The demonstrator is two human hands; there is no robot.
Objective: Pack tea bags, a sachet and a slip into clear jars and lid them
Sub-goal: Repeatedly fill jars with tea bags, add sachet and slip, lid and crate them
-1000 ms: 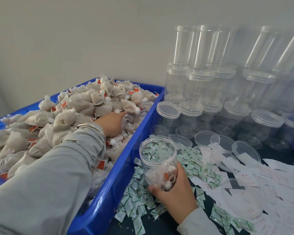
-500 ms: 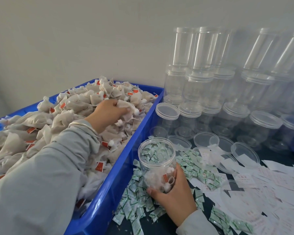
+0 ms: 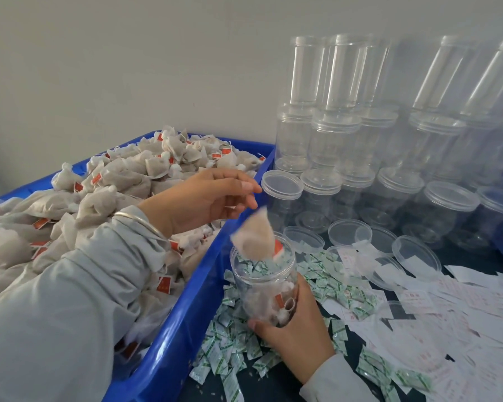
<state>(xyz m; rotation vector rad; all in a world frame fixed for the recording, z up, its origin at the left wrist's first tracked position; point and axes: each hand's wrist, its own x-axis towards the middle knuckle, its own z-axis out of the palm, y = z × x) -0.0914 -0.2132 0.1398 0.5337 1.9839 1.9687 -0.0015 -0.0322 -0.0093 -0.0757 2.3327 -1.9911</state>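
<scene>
Jar (image 3: 266, 288), clear, lidless, upright-ish, sits just right of the blue crate (image 3: 186, 323) on the dark tabletop (image 3: 462, 253). Right hand (image 3: 295, 329) grips jar low down from the near side, fingers wrapped round its base. Inside jar: a few tea bags with red tags at the bottom. One tea bag (image 3: 254, 237), blurred, is at jar mouth, partly above the rim, tilted; cannot tell whether it touches the rim. Left hand (image 3: 206, 198) is above crate's right wall, just up-left of jar mouth, fingers loosely spread and extended toward the jar, holding nothing I can see; a thin string may run from fingers to the bag, too faint to say. Silver bangle (image 3: 137, 220) on left wrist, grey sleeve (image 3: 58, 309) lying over crate.

Crate is heaped with tea bags (image 3: 114, 181), beige, red tags. Green-white sachets (image 3: 224, 338) scattered on tabletop around jar, touching crate's outer wall. White paper slips (image 3: 476, 309) spread further right of jar. Loose clear lids (image 3: 349, 232) lie behind and right of jar, some upside down. Stacked empty jars (image 3: 389, 140), several lidded, stand against the wall (image 3: 128, 53) beyond crate's far right corner.
</scene>
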